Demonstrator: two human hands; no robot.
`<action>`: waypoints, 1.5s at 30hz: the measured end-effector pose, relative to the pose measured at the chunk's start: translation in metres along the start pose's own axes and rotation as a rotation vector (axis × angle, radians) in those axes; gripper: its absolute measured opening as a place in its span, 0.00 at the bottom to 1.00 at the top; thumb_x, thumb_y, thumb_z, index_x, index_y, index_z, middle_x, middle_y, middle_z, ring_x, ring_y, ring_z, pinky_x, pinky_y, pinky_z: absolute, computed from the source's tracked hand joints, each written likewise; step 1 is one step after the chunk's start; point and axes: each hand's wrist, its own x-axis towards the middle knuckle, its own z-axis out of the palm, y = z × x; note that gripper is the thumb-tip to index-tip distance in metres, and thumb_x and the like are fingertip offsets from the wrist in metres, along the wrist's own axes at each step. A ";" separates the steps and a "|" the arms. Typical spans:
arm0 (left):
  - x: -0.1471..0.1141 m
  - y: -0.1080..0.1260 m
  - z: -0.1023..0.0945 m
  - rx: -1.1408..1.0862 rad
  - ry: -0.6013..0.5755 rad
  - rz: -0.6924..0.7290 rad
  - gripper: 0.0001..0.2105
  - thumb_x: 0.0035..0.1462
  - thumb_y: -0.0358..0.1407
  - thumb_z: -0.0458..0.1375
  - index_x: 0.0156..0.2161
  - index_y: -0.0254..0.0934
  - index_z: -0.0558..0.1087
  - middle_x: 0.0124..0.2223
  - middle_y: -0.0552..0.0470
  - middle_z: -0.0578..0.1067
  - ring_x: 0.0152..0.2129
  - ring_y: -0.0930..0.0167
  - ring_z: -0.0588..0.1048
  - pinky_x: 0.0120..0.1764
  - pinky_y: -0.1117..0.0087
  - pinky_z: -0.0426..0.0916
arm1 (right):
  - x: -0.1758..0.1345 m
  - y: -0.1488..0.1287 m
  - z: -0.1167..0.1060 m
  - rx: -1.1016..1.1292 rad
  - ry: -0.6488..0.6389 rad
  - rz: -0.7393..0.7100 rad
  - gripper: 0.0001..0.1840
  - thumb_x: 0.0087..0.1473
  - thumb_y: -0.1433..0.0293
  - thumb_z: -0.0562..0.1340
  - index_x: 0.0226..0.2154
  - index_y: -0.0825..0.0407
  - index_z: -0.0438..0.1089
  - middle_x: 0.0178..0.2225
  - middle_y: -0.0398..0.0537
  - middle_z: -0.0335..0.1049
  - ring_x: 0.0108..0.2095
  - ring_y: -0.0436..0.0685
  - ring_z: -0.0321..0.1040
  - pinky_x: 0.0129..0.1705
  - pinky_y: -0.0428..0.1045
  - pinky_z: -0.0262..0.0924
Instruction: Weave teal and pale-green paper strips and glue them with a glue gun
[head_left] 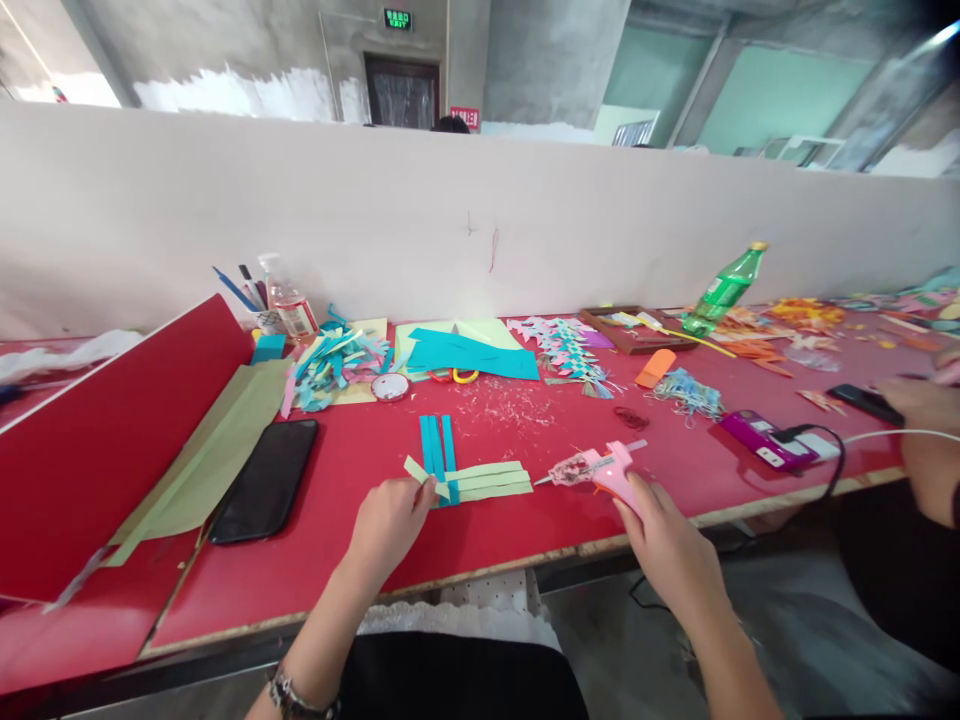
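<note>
My left hand is closed in a pinch at the end of a pale green paper strip, beside the crossing of several strips. Blue paper strips point away from me, and pale green paper strips run off to the right, interlaced with them at the corner. My right hand is wrapped round the handle of a pink glue gun. Its nozzle points left, close to the right ends of the green strips. The fingertips of my left hand partly cover the crossing.
A black phone lies left, near a red upright panel. Behind are paper scraps, blue sheets, a tape roll and a green bottle. At right sit a purple power strip and another person's hand.
</note>
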 end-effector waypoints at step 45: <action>-0.004 0.002 -0.002 -0.039 0.008 0.006 0.23 0.60 0.41 0.39 0.29 0.34 0.73 0.28 0.44 0.74 0.28 0.66 0.74 0.28 0.73 0.58 | 0.011 -0.066 -0.012 0.015 -0.025 -0.263 0.19 0.57 0.64 0.47 0.50 0.52 0.54 0.35 0.49 0.65 0.29 0.53 0.67 0.19 0.44 0.53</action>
